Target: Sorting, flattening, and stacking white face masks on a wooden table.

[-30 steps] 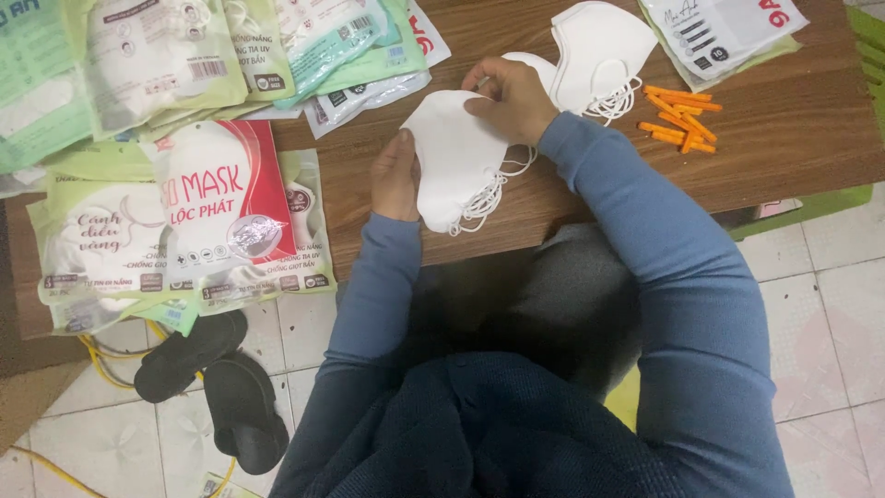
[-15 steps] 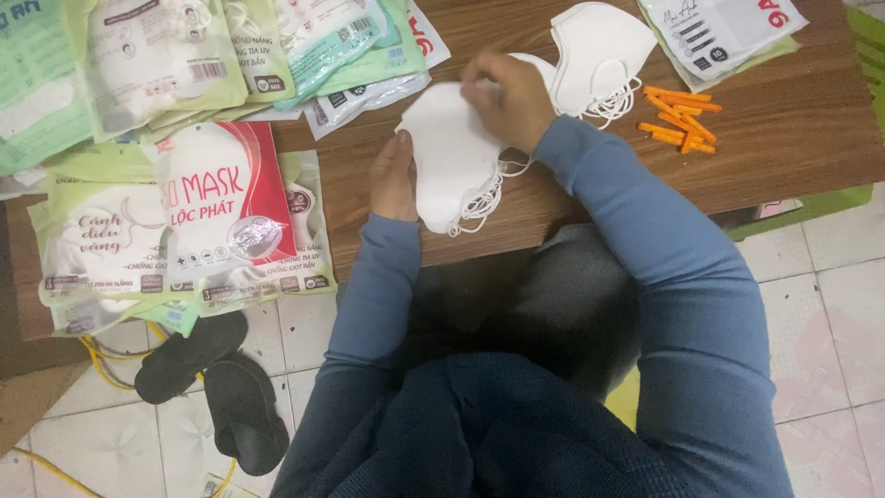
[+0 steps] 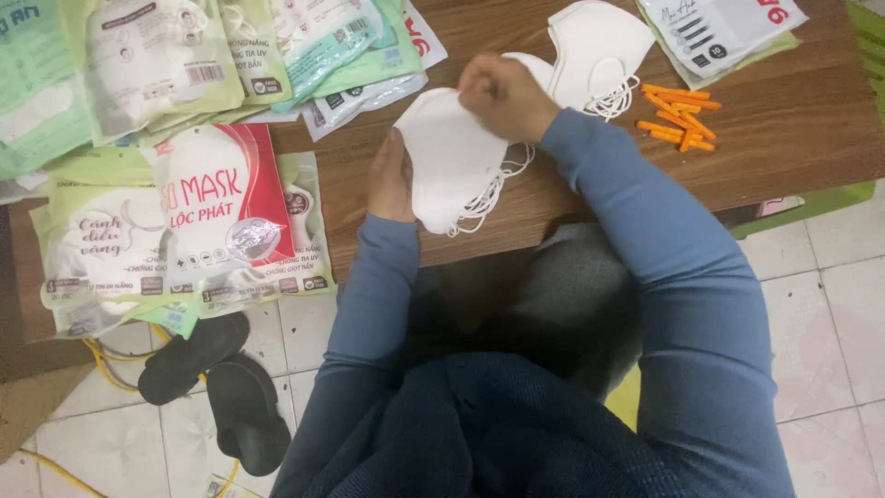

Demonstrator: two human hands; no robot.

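I hold a stack of white folded face masks (image 3: 452,161) over the near edge of a brown wooden table (image 3: 793,138). My left hand (image 3: 392,180) grips the stack's left edge. At its top edge my right hand (image 3: 507,92) pinches the masks with curled fingers. White ear loops (image 3: 493,198) dangle from the stack's lower right. Behind my right hand lies another pile of white masks (image 3: 599,41). Both my arms are in blue sleeves.
Printed mask packets, red and white (image 3: 226,198) and green (image 3: 101,244), cover the table's left side, with more at the back (image 3: 323,37). Several orange clips (image 3: 678,120) lie at the right, below a white packet (image 3: 719,28). Black slippers (image 3: 221,387) rest on the tiled floor.
My right hand has shifted slightly left along the top edge of the mask stack. The left hand and the stack stay nearly where they were.
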